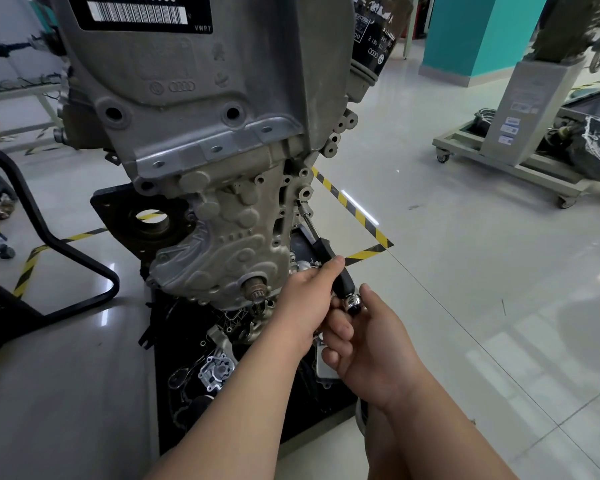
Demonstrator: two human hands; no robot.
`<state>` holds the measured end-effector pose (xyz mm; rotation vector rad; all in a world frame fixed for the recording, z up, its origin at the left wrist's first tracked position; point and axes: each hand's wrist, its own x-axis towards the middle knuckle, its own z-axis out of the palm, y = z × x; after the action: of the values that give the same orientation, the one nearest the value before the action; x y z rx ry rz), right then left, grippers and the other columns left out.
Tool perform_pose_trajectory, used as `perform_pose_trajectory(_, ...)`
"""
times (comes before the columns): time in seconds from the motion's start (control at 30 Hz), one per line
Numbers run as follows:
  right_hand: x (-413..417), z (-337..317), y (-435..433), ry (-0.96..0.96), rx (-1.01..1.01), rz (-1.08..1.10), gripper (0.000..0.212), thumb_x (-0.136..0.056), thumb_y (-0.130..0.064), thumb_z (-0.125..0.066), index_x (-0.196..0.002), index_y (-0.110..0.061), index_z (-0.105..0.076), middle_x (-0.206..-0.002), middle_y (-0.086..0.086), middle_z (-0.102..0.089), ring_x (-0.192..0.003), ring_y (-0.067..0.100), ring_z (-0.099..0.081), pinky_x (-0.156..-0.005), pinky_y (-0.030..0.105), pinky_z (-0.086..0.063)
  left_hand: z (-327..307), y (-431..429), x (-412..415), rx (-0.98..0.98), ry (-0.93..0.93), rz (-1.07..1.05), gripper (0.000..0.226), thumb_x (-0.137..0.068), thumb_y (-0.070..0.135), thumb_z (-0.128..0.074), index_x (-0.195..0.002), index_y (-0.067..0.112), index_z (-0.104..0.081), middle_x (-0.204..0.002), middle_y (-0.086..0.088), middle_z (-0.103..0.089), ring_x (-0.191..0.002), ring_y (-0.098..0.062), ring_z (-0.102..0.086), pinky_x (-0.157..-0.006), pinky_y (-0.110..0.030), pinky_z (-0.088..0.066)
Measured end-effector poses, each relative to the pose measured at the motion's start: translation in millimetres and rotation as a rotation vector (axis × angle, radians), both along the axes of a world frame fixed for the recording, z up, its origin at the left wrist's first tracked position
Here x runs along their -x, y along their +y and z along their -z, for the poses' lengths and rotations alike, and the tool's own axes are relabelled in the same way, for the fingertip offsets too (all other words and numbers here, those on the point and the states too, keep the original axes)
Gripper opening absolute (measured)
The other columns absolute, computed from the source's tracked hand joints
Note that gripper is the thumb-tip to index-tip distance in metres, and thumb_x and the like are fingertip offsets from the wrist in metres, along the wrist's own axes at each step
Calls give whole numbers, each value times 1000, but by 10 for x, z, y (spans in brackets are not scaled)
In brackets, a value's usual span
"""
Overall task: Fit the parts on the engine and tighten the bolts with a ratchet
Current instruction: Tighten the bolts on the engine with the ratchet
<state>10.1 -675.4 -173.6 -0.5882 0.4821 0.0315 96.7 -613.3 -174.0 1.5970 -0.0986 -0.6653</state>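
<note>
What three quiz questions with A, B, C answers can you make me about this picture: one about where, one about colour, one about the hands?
1. Where does the tip of the tool reach?
A. The floor. B. The side of the engine. C. The barcode label.

2. What colours are on the floor tape?
A. Red and white. B. Yellow and black. C. Blue and green.

3. What are the hands doing?
A. Both hold the tool. B. Both hang empty. C. One waves.

Answers:
1 B: its shaft runs up to a hole on the engine's edge.
2 B: the stripes show on the floor beside the engine.
3 A: the left hand grips the black handle and the right hand pinches the chrome end.
</note>
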Motion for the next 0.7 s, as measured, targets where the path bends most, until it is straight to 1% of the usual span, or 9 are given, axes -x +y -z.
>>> perform_pose_trajectory(0.1, 0, -1, -6, 16, 5, 11, 51, -102, -50, -29, -77, -11, -51, -47, 1, -35, -35, 13, -30, -39, 23, -37, 23, 2, -6, 17, 5, 1, 39, -83, 55, -63, -61, 23, -66, -52, 0, -54, -36, -14, -47, -45, -21, -39)
perform_pose_trajectory(0.23, -18, 34, 5, 34, 107, 10, 51, -102, -50, -28, -79, -10, -51, -48, 2, -37, -37, 14, -30, -40, 25, -38, 35, 8, -5, 31, 11, -3, 38, -85, 53, -63, -68, 18, -66, -58, -7, -57, -34, -15, -48, -40, -18, -37)
perform_pose_trajectory(0.3, -22, 57, 12, 39, 189, 30, 51, -102, -49, -30, -79, -9, -52, -49, 3, -39, -39, 15, -32, -41, 27, -39, 41, 7, -12, 39, 23, -8, 37, -86, 50, -62, -71, 16, -67, -60, -8, -58, -33, -15, -48, -37, -16, -34)
perform_pose_trajectory(0.37, -27, 74, 24, 39, 276, 73, 50, -103, -45, -33, -76, -9, -54, -50, 5, -42, -39, 15, -33, -41, 28, -39, 35, 1, -13, 29, 23, -9, 37, -87, 47, -60, -79, 12, -68, -54, -5, -57, -33, -16, -48, -36, -14, -33)
perform_pose_trajectory(0.43, -32, 77, 34, 48, 378, 100, 48, -104, -41, -34, -76, -7, -53, -50, 5, -46, -39, 15, -35, -40, 27, -40, 39, -9, -16, 5, 14, -17, 42, -88, 44, -58, -90, 3, -66, -45, 0, -51, -31, -17, -44, -36, -13, -31)
perform_pose_trajectory(0.5, -34, 85, 36, 60, 489, 99, 49, -104, -40, -33, -74, -5, -52, -50, 5, -49, -38, 16, -37, -40, 26, -42, 44, -18, -14, -10, 14, -27, 42, -88, 43, -58, -92, 1, -62, -43, 2, -42, -29, -17, -41, -37, -13, -29)
perform_pose_trajectory(0.6, -21, 107, 39, 67, 624, 99, 50, -103, -40, -34, -70, -7, -53, -52, 6, -53, -40, 16, -40, -42, 26, -43, 62, -26, -20, -30, -11, -34, 44, -86, 45, -59, -90, 1, -61, -51, -4, -40, -33, -18, -39, -37, -15, -28)
perform_pose_trajectory(0.67, -16, 135, 44, 94, 735, 116, 41, -101, -40, -37, -78, -12, -55, -56, 3, -57, -43, 14, -46, -46, 28, -45, 76, -30, -29, -50, -35, -42, 47, -86, 45, -59, -90, -2, -60, -57, -8, -43, -36, -17, -38, -39, -16, -28)
perform_pose_trajectory(0.7, -13, 156, 48, 113, 814, 122, 32, -99, -41, -39, -86, -18, -56, -59, -1, -61, -47, 11, -51, -51, 30, -47, 79, -30, -31, -60, -42, -43, 50, -86, 45, -60, -91, -5, -61, -59, -8, -46, -38, -17, -39, -40, -17, -28)
